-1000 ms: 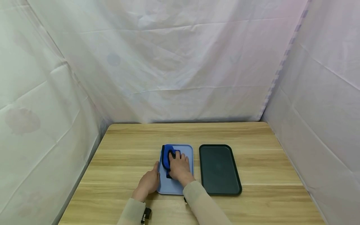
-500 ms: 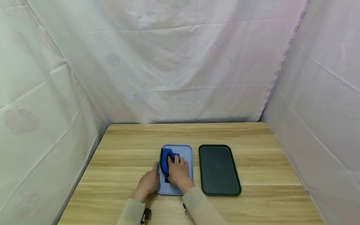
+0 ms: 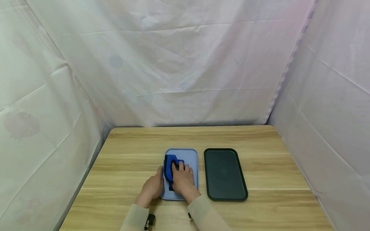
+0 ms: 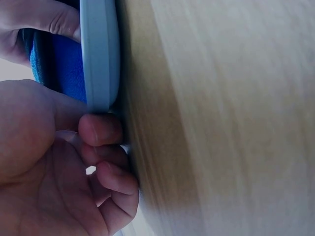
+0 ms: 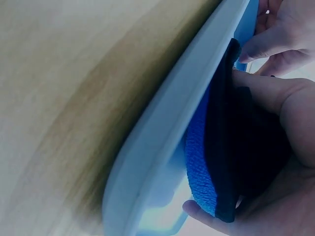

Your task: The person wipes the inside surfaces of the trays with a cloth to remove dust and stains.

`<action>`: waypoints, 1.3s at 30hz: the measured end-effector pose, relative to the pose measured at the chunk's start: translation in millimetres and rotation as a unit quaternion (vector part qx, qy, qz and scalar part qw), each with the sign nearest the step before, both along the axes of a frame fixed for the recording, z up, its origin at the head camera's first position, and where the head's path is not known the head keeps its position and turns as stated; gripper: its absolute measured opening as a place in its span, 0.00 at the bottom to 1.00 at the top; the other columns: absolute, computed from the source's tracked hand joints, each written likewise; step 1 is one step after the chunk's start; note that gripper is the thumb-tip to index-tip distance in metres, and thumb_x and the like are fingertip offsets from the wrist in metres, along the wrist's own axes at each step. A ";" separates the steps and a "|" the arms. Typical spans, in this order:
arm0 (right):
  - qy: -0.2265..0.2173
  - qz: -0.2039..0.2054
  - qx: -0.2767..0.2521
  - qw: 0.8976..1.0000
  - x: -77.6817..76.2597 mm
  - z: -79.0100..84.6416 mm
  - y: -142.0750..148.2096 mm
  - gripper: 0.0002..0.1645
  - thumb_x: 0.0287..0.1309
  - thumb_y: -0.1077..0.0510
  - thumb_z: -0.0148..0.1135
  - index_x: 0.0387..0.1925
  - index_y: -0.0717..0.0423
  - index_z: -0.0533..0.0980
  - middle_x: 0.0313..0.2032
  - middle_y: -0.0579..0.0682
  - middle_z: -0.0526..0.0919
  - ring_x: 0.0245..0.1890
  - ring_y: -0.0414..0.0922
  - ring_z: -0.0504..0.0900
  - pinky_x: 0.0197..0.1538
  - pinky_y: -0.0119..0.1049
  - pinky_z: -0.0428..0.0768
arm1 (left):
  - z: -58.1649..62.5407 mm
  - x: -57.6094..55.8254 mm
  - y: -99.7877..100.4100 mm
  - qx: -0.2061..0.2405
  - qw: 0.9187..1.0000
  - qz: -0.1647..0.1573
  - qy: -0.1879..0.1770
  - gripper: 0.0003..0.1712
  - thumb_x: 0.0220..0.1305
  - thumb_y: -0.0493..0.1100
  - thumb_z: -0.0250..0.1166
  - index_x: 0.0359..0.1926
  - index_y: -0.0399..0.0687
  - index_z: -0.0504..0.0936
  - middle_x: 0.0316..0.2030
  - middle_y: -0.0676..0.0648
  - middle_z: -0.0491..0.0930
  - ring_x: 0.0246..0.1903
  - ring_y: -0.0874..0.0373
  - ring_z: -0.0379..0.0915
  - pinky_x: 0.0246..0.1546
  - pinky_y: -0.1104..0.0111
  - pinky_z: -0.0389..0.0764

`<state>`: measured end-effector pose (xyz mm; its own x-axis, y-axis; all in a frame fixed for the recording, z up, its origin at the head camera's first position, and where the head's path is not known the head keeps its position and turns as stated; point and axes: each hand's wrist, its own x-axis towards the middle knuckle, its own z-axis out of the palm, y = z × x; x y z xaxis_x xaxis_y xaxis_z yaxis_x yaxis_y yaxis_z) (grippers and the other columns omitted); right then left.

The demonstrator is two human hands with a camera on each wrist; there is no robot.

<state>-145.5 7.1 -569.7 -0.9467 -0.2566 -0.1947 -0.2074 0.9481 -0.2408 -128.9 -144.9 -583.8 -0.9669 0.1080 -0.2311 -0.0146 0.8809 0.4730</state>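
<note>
Pressing down on the blue cloth (image 3: 169, 171), the right hand (image 3: 183, 180) sits on it from the person's right, fingers bent and spread toward the far end; in the right wrist view the cloth bunches between thumb and fingers, so I take it as held, not merely touched. Cloth is inside the blue tray (image 3: 189, 154), on its left half, close along the left rim; whether it touches that rim I cannot tell. Its visible long axis runs near to far, roughly in line with the tray's long sides, black edging at the left and a black patch at the near end. Left hand (image 3: 153, 186) is outside that same rim, gripping it about midway to the near corner: thumb on the tray's side, other fingers curled beneath. Key relation, as I judge it: cloth lies between the two hands, directly under the right, which is the nearer, with the left close across the rim. Dark tray (image 3: 225, 173) parallel at the right, a narrow gap of bench (image 3: 268, 173) between, neither hand near it.
</note>
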 end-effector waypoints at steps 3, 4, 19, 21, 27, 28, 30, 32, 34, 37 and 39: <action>0.002 0.003 0.000 1.000 2.2 0.2 0.1 0.54 0.55 0.47 0.79 0.79 0.45 0.63 0.72 0.58 0.65 0.63 0.59 0.67 0.69 0.57 0.67 | 0.1 -0.4 -0.1 -0.003 1.000 0.001 -0.004 0.35 0.78 0.39 0.53 0.79 0.34 0.55 0.32 0.37 0.85 0.24 0.54 0.73 0.26 0.59 0.74; 0.002 0.003 0.000 1.000 3.0 0.5 0.2 0.54 0.55 0.47 0.79 0.79 0.45 0.63 0.72 0.58 0.65 0.63 0.59 0.67 0.69 0.57 0.67 | 0.1 -0.7 -0.1 -0.003 1.000 0.002 -0.005 0.35 0.78 0.39 0.53 0.79 0.35 0.55 0.31 0.38 0.84 0.23 0.54 0.73 0.26 0.59 0.74; 0.008 0.014 0.003 1.000 12.1 -1.2 0.4 0.55 0.53 0.46 0.79 0.79 0.46 0.62 0.72 0.58 0.65 0.62 0.59 0.68 0.67 0.55 0.69 | -1.8 -1.2 -1.2 -0.007 1.000 -0.002 -0.001 0.35 0.76 0.38 0.53 0.79 0.35 0.55 0.25 0.41 0.81 0.21 0.54 0.72 0.23 0.60 0.73; 0.015 0.015 0.005 1.000 13.5 -0.3 0.5 0.55 0.52 0.46 0.80 0.78 0.46 0.64 0.70 0.58 0.66 0.60 0.58 0.68 0.66 0.55 0.70 | -1.7 -0.8 -1.2 -0.008 1.000 -0.005 0.001 0.35 0.76 0.37 0.54 0.79 0.34 0.55 0.25 0.41 0.81 0.21 0.54 0.72 0.23 0.60 0.73; 0.025 0.019 0.007 0.999 19.1 0.3 0.5 0.55 0.50 0.45 0.81 0.78 0.47 0.65 0.69 0.58 0.68 0.59 0.58 0.69 0.63 0.54 0.72 | -1.9 -2.1 -1.4 -0.015 1.000 -0.004 -0.002 0.35 0.77 0.38 0.53 0.79 0.35 0.55 0.27 0.40 0.82 0.22 0.55 0.73 0.24 0.59 0.74; 0.027 0.019 0.008 0.999 20.1 0.1 0.4 0.55 0.50 0.45 0.81 0.77 0.47 0.65 0.69 0.58 0.68 0.59 0.58 0.69 0.63 0.54 0.72 | -1.9 -2.1 -1.4 -0.015 1.000 -0.005 -0.002 0.35 0.77 0.38 0.53 0.79 0.35 0.55 0.28 0.40 0.83 0.22 0.55 0.73 0.24 0.59 0.74; 0.030 0.020 0.008 0.999 22.0 0.1 0.5 0.55 0.50 0.45 0.81 0.77 0.48 0.66 0.68 0.58 0.68 0.59 0.57 0.70 0.63 0.54 0.72 | -1.8 -1.7 -1.5 -0.014 1.000 -0.006 -0.001 0.35 0.77 0.38 0.53 0.79 0.35 0.54 0.29 0.40 0.84 0.23 0.55 0.74 0.25 0.59 0.75; 0.030 0.021 0.009 0.999 23.9 0.3 0.7 0.55 0.49 0.45 0.81 0.77 0.48 0.66 0.68 0.58 0.68 0.59 0.57 0.70 0.62 0.54 0.72 | -1.6 -1.1 -1.4 -0.011 1.000 -0.008 0.000 0.35 0.77 0.39 0.53 0.79 0.35 0.54 0.29 0.40 0.83 0.23 0.54 0.74 0.25 0.59 0.75; 0.029 0.022 0.009 0.999 25.5 0.9 1.1 0.55 0.50 0.45 0.81 0.77 0.48 0.66 0.68 0.58 0.68 0.60 0.57 0.70 0.63 0.54 0.72 | -1.3 -0.9 -1.4 -0.010 1.000 -0.008 -0.001 0.36 0.77 0.39 0.54 0.79 0.35 0.54 0.28 0.41 0.83 0.22 0.54 0.73 0.25 0.59 0.75; 0.025 0.021 0.007 0.999 27.0 2.3 2.4 0.55 0.50 0.45 0.81 0.77 0.47 0.65 0.69 0.58 0.68 0.61 0.57 0.69 0.63 0.54 0.72 | -0.6 -1.2 -1.3 -0.014 1.000 -0.008 0.000 0.36 0.77 0.39 0.54 0.79 0.35 0.54 0.27 0.41 0.83 0.22 0.54 0.73 0.25 0.59 0.75; 0.025 0.021 0.007 0.999 27.7 2.6 3.2 0.55 0.51 0.45 0.81 0.77 0.47 0.65 0.69 0.58 0.68 0.61 0.57 0.69 0.63 0.54 0.72 | -0.3 -1.8 -1.5 -0.016 1.000 -0.007 0.000 0.36 0.77 0.38 0.54 0.79 0.35 0.54 0.28 0.40 0.83 0.22 0.55 0.73 0.26 0.59 0.75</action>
<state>-117.8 10.3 -567.1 -0.9441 -0.2930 -0.1507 -0.2578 0.9418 -0.2159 -130.6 -146.4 -584.1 -0.9653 0.1145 -0.2348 -0.0020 0.8955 0.4450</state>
